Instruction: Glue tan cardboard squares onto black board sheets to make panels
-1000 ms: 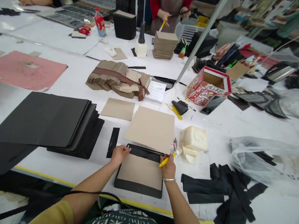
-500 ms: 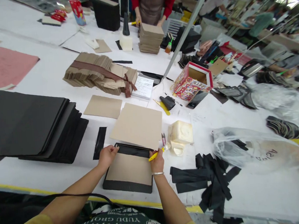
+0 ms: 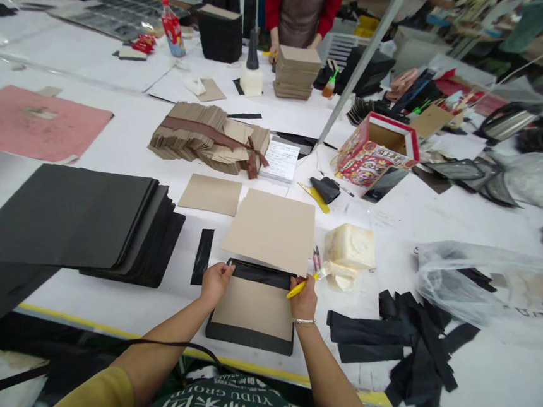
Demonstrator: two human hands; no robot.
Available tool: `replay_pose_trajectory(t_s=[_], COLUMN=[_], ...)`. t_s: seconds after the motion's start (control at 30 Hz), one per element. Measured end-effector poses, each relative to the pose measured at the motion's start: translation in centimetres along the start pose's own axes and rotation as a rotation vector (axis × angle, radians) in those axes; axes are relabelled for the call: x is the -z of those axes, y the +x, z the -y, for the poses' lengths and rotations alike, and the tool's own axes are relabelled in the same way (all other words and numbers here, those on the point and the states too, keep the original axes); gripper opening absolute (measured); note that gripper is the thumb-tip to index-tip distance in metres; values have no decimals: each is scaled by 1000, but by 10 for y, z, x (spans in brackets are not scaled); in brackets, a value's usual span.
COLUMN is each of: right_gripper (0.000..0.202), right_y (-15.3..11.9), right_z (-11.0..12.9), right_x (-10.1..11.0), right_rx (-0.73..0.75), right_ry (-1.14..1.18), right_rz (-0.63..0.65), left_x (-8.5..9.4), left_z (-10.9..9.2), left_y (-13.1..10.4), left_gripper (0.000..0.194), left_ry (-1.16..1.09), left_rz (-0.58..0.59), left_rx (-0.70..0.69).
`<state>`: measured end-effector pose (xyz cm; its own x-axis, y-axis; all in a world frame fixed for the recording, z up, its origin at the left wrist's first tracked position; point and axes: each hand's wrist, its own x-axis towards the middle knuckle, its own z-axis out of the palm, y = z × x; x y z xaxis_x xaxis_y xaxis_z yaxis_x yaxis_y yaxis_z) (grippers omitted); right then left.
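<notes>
A grey pole (image 3: 370, 52) slants over a white table (image 3: 128, 141) with yellow edging (image 3: 72, 320).

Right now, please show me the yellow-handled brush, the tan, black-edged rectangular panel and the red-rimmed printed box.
Yellow-handled brush (image 3: 297, 289): head view, handle.
Tan, black-edged rectangular panel (image 3: 254, 313): head view, tan middle.
Red-rimmed printed box (image 3: 363, 162): head view, printed side.

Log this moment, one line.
left hand: at far-left corner of black-edged panel | right hand: at far-right corner, holding yellow brush | beige board: along panel's far side
</notes>
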<state>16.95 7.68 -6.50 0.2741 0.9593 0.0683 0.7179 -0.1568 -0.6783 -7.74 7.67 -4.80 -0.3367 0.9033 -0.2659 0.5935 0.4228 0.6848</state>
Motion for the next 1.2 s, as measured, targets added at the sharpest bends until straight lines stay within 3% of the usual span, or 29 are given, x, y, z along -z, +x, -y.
replay_pose_trajectory(t_s=[0.47,0.83,0.97,1.03,1.1,1.17,1.2], right_gripper=[19,22,24,27,30,27,25], right_y=[-1,-1,1,2,-1,-9,-14], right_z=[-5,-5,-4,-3,-1,1,2], right_x=[-6,-13,-12,-6,1,6,7], right_rx=[118,181,202,192,206,263,295], right_ry=[-154,-315,-324,-303,-256,-164,-107], right_rz=[12,18,-11,-60,-103,-103,-83], left_x=[-6,-9,-1,5,9,3,-4], left_z=[0,0,1,2,-1,-8,-14], left_y=[-2,-1,3,4,-1,-11,-18], left_gripper=[39,37,36,35,39,42,42], left_ry=[88,158,231,308,388,440,460], left_rz=[18,21,64,15,-109,-151,-99], left_rx=[21,19,8,-60,-221,-490,-651])
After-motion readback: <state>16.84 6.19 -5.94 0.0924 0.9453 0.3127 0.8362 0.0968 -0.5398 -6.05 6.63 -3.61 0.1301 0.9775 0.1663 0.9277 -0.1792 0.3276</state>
